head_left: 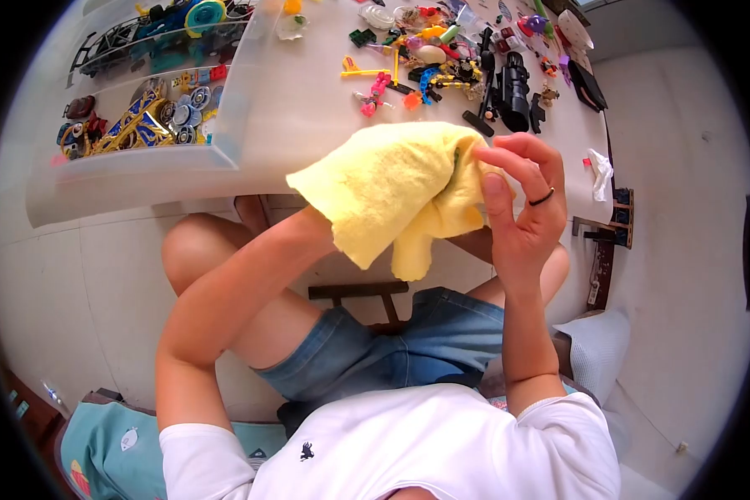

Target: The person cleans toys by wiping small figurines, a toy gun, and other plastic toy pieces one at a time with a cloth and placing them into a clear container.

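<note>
A yellow cloth (383, 179) hangs in the air just in front of the table's near edge, draped over my left hand. The cloth hides that hand's fingers; only the wrist and forearm show below it. My right hand (525, 196), with a dark ring on one finger, is at the cloth's right side, thumb and forefinger closed on its folded edge. Inside a fold near those fingertips, a small dark green thing (456, 164) shows in part; its shape is too hidden to make out.
A clear compartmented box (229, 137) with toy parts stands on the table's left. Across the white table (300, 125) lie many small colourful pieces and a black scope-like toy (514, 92). A crumpled tissue (600, 175) and black pouch (587, 85) are at the right edge.
</note>
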{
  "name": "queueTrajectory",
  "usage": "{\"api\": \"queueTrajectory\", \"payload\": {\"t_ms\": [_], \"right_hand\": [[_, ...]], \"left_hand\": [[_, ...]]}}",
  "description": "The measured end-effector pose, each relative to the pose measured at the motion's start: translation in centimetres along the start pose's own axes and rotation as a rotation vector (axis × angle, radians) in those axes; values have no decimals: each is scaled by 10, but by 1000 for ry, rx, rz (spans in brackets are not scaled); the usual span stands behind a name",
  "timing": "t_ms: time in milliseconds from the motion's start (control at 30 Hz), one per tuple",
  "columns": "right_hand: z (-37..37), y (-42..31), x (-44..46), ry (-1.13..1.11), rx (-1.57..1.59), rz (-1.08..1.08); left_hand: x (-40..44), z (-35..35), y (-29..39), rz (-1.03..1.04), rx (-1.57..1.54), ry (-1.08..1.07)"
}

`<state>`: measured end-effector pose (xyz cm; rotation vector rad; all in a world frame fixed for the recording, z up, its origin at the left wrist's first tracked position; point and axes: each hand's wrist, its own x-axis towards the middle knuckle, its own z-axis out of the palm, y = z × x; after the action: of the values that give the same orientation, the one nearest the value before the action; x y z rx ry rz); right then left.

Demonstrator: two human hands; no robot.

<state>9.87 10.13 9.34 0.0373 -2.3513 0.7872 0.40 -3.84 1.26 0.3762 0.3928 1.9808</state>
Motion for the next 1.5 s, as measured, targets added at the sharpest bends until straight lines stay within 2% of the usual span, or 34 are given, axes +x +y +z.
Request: {"api": "queueTrajectory", "payload": {"t_ms": [33,133,233,467,533,633,733,800,900,967,1033,1233,1333,1400,1467,1500], "right_hand": [[0,-1,0,-5,-2,9],[1,-4,-2,-20,-66,18],[2,-9,-3,-41,-148,7],[5,-6,-1,-116,-266,-69],[3,-4,-1,-86,-213,-51],[2,3,-3,-37,-69,-40],[1,8,-6,27,19,-42],[0,9,-6,27,10,-67],[-1,8,-7,-13,-51,-125],[0,7,-8,-10,-77,-144],[0,7,-7,-9,-88,-176],[0,4,-9,-25,-189,-252],[0,2,-12,-23,-256,-272],[0,2,-14,-10,-270,-285],[1,4,-16,10,-260,-307],[1,4,-16,20,-168,-263]], "left_hand": [[0,-5,-3,61,78,-4],[0,-7,-5,68,211,93],[6,-17,-13,3,130,86],[0,0,-4,88,239,124],[-4,0,-4,87,170,153],[-1,0,1,109,321,87],[0,-2,-3,52,78,80],[4,8,5,113,529,69],[10,36,21,114,966,53],[10,35,19,99,886,91],[10,13,2,99,513,174],[13,3,1,202,754,105],[15,15,15,231,1471,1],[11,6,-3,296,1069,193],[10,0,-8,274,884,250],[9,0,-3,224,903,218]]}}
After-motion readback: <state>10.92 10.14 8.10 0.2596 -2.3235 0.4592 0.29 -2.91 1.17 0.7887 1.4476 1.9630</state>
